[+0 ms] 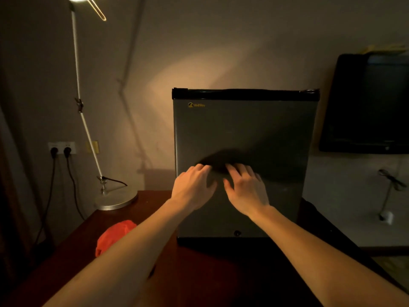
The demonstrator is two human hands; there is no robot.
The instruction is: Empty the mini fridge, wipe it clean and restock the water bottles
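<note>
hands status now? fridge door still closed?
Left hand: open, fingers spread at the closed mini fridge door, holding nothing.
Right hand: open, fingers spread at the door, holding nothing.

Your left forearm covers part of the red cloth [112,234]; the shut fridge door [243,138] hides its inside, and the screen [367,103] runs off right.

A lit desk lamp [88,107] with a round metal base stands at the back left of a dark wooden tabletop [199,273]. A wall socket [62,148] with two plugs sits behind it. A dark television [367,103] hangs at right.
</note>
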